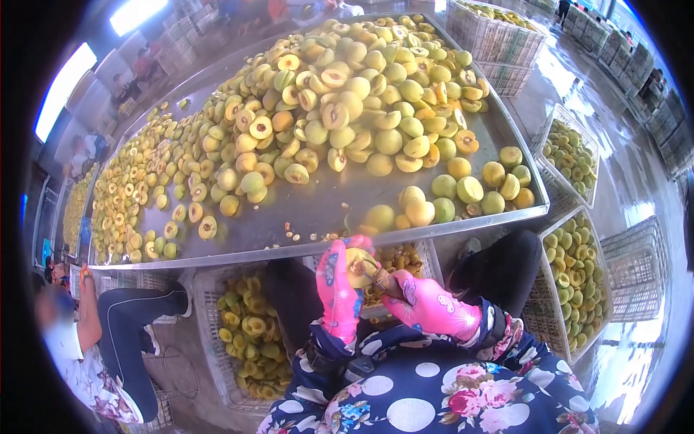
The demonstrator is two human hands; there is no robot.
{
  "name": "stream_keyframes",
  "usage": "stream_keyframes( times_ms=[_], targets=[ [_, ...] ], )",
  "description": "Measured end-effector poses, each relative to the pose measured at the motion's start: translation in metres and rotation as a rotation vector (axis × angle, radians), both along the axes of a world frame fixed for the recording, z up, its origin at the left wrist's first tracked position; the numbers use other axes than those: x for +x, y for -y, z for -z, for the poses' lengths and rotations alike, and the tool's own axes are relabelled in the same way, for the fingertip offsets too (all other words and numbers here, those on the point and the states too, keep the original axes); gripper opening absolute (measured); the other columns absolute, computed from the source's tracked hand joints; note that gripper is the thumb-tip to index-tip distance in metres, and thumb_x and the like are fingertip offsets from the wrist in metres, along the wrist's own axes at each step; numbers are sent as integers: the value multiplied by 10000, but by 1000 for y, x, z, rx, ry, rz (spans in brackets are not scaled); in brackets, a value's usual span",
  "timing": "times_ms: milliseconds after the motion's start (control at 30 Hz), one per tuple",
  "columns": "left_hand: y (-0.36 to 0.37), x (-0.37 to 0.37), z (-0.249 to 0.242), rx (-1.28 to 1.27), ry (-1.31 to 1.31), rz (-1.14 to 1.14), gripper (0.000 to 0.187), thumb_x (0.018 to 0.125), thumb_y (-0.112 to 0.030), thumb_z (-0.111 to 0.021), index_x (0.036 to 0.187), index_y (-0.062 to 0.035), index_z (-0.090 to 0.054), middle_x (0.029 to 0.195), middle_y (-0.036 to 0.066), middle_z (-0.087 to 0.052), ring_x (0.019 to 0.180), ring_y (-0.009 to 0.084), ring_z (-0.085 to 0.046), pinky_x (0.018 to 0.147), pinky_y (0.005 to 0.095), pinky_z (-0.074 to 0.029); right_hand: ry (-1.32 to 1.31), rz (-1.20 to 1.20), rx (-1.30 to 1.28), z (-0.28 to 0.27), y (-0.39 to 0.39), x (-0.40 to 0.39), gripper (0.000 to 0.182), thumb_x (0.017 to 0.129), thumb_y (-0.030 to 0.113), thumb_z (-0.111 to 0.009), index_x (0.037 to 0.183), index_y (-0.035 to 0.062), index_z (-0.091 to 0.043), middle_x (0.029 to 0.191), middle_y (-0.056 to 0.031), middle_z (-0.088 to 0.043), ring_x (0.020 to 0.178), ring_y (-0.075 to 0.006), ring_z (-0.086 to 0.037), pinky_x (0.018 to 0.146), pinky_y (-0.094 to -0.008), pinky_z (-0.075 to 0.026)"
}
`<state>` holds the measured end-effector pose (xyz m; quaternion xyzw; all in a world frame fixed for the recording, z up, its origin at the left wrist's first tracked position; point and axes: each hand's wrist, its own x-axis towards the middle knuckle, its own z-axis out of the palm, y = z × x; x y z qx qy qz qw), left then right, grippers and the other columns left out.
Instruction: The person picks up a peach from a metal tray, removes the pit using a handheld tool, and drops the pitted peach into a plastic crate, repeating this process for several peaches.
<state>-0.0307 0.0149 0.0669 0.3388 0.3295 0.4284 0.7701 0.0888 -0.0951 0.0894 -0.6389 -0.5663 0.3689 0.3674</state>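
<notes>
My left hand (337, 293), in a pink patterned glove, is closed around a halved yellow peach (359, 266) just below the table's front edge. My right hand (437, 309), gloved the same way, grips a small pitting tool (389, 281). The tool's dark metal end meets the cut side of the peach; its exact shape is hard to make out. Beneath my hands, between my knees, sits a crate with pits and scraps (397, 257), partly covered by the hands. A large heap of whole and halved peaches (340, 94) lies on the metal table in front.
The metal table's raised rim (463, 226) runs across before me. A crate of peach halves (210, 318) stands at my left, and another full crate (542, 289) at my right. Stacked crates (499, 43) stand beyond. A person (94, 325) sits at the left.
</notes>
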Motion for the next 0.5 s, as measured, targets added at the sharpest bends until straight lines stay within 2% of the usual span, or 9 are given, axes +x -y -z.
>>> stream_keyframes(
  times_ms=[133,233,500],
  targets=[
    [4,3,-4,-2,-27,-30,346,956,-274,-454,1006,41,-587,913,139,-642,772,206,-629,680,310,-529,21,13,-36,1,-1,-1,262,854,211,-582,969,9,-462,748,-241,-596,719,-433,-591,586,-457,-462],
    [5,4,-1,10,-30,-58,342,951,-275,-471,989,40,-599,902,137,-647,784,206,-631,676,307,-528,37,29,39,8,-1,-3,255,858,206,-574,966,3,-462,746,-244,-596,718,-429,-593,578,-457,-460],
    [10,8,0,-33,44,-89,309,936,-258,-506,968,30,-614,892,136,-654,762,199,-633,654,312,-537,88,64,52,10,-2,-8,235,856,185,-570,946,-2,-462,656,-228,-570,620,-409,-590,506,-457,-443]
  ],
)
